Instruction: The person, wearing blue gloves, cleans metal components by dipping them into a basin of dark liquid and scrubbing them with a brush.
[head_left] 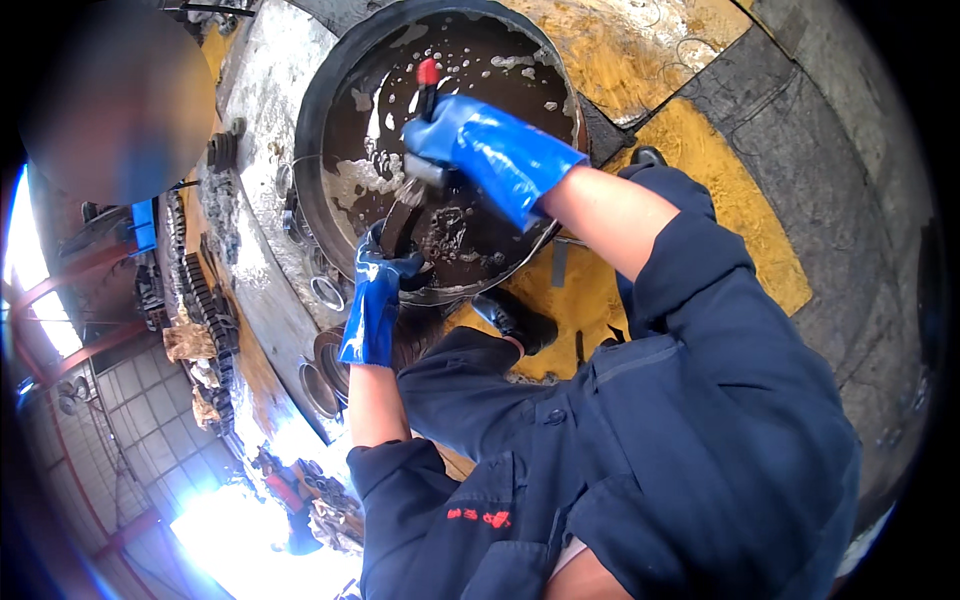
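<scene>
A wide round black tub holds dark liquid with pale foam patches on it. My right hand, in a blue rubber glove, is closed around a brush with a black handle and a red end. The brush's lower end is blurred, and its bristles touch or nearly touch a dark metal part. My left hand, also gloved in blue, grips that part over the tub's near left edge. Fingers and glove hide much of the part, so its full shape cannot be made out.
Several metal rings lie left of the tub on a worn surface. Dark toothed or chain-like parts line its far left. Yellow matting and dark floor sheets lie to the right. Bright glare fills the lower left.
</scene>
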